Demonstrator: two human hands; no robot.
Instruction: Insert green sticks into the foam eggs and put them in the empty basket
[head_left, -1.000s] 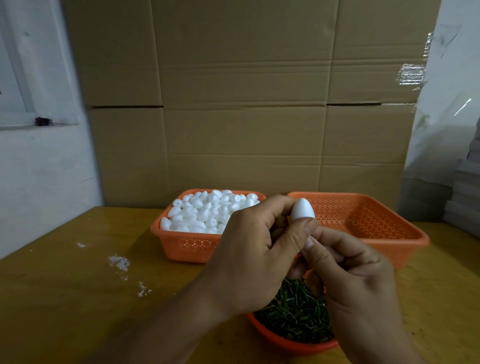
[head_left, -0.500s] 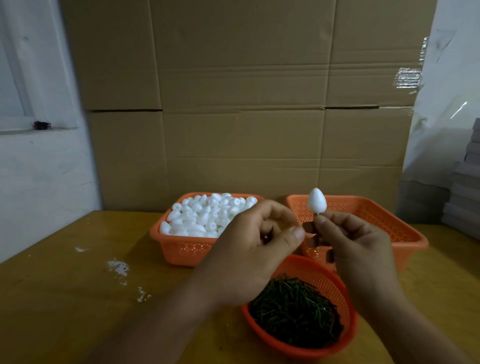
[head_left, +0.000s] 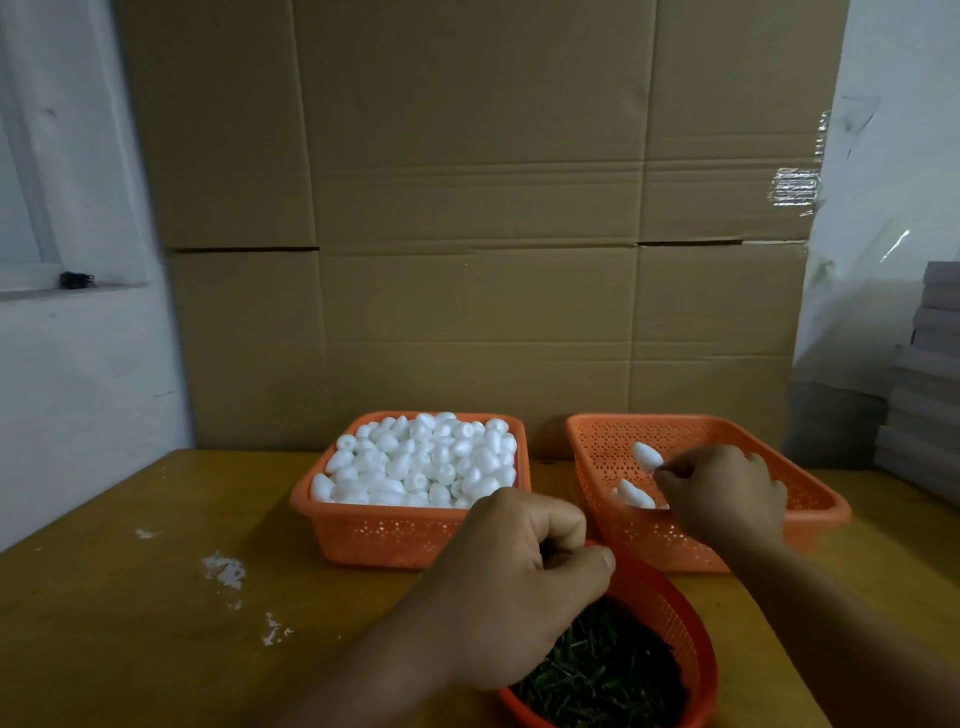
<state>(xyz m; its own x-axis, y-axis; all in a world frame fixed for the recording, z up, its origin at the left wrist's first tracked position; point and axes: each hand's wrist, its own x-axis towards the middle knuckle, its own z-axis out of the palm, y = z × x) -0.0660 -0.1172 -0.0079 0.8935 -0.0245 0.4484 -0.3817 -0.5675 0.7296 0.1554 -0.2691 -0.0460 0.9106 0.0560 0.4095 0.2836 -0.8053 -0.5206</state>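
We look down on a yellow-brown bench (head_left: 130, 649) with three orange baskets on it; at about eleven o'clock from the middle of the bench stands the full basket (head_left: 384, 535), heaped with white foam eggs (head_left: 426, 462); just beside it, at one o'clock, stands the right basket (head_left: 810, 499), a square one with a perforated wall; nearest us, at five o'clock, sits the round basket (head_left: 670, 597) holding a dark heap of green sticks (head_left: 608, 675).

Our right hand (head_left: 727, 493) reaches over the near rim of the right basket; its fingers (head_left: 675, 470) are pinched together at the base of a foam egg (head_left: 648, 456), which lies tilted with its tip towards ten o'clock, above the basket floor; the stick itself is too small for us to make out. A second egg (head_left: 635, 493) lies in the same basket, just below the held one at its six o'clock, close to our knuckles.

Our left hand (head_left: 519, 587) hangs over the ten o'clock rim of the round basket; its fingers are curled in, the thumb (head_left: 597, 564) lying across them; we cannot tell whether it holds anything.

White crumbs (head_left: 223, 569) lie scattered on the bench at nine o'clock, well apart from the baskets. Behind the bench, at twelve o'clock, stands a wall of cardboard boxes (head_left: 467, 208); at three o'clock a pile of grey slabs (head_left: 930, 389) rises; at nine o'clock we see a white wall with a window ledge (head_left: 67, 288).
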